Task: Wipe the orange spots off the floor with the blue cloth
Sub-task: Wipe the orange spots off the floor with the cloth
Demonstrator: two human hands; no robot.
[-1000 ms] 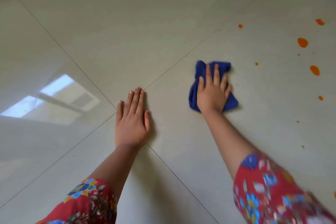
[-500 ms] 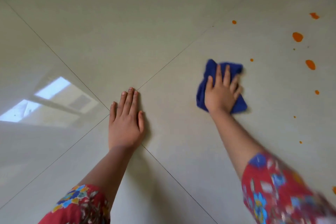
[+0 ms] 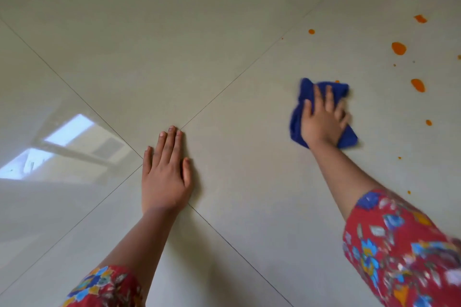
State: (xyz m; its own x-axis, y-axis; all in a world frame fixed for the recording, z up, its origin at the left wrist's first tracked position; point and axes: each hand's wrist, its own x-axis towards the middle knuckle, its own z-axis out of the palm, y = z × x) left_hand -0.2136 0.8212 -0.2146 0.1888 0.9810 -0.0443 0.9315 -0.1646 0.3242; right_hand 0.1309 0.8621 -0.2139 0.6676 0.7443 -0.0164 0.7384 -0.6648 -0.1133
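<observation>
My right hand [image 3: 323, 119] presses flat on the crumpled blue cloth [image 3: 296, 122], which lies on the pale tiled floor [image 3: 224, 32]. A small orange spot [image 3: 337, 81] peeks out at the cloth's far edge. Several more orange spots lie to the right and beyond: a large one [image 3: 398, 48], another [image 3: 417, 85], a far one [image 3: 420, 18], a small one [image 3: 311, 31] and one [image 3: 428, 122] right of the cloth. My left hand [image 3: 166, 172] rests flat on the floor at a crossing of tile joints, fingers spread, holding nothing.
Glossy cream tiles with thin dark joints fill the view. A bright window reflection [image 3: 67, 147] shows on the floor at the left. Tiny orange specks [image 3: 399, 157] dot the floor at the lower right. My red floral sleeves [image 3: 399, 252] are at the bottom.
My right hand has slid the blue cloth to the right, up to the small orange spot near its far edge. My left hand has stayed planted on the floor.
</observation>
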